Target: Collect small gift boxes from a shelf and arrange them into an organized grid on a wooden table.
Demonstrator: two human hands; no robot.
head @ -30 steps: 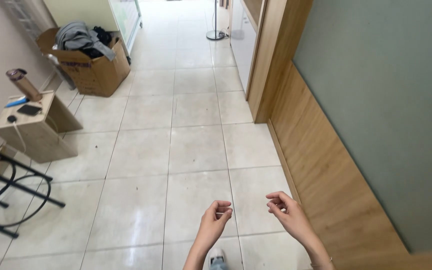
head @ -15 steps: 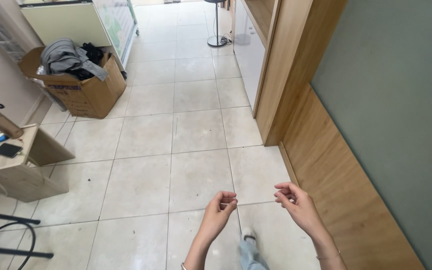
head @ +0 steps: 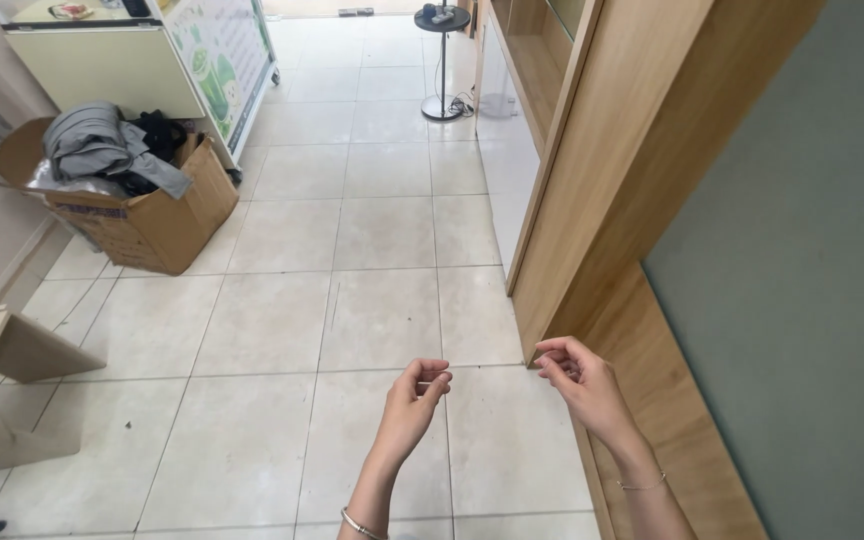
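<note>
My left hand and my right hand are raised in front of me over a beige tiled floor, about a hand's width apart. On each hand the thumb and forefinger are pinched together and the other fingers are curled. Nothing shows between the fingertips; anything as thin as a thread cannot be made out. A thin bracelet circles each wrist. The right hand is close to the wooden wall panel.
An open cardboard box heaped with grey and black clothes stands at the left. Behind it is a pale cabinet on wheels. A round-based stand is at the far end, a wooden partition on the right, and a small table at the left edge.
The view has tilted up and moved forward along the floor; the box and cabinet now sit closer. Both hands stay raised and pinched, a little farther apart.
</note>
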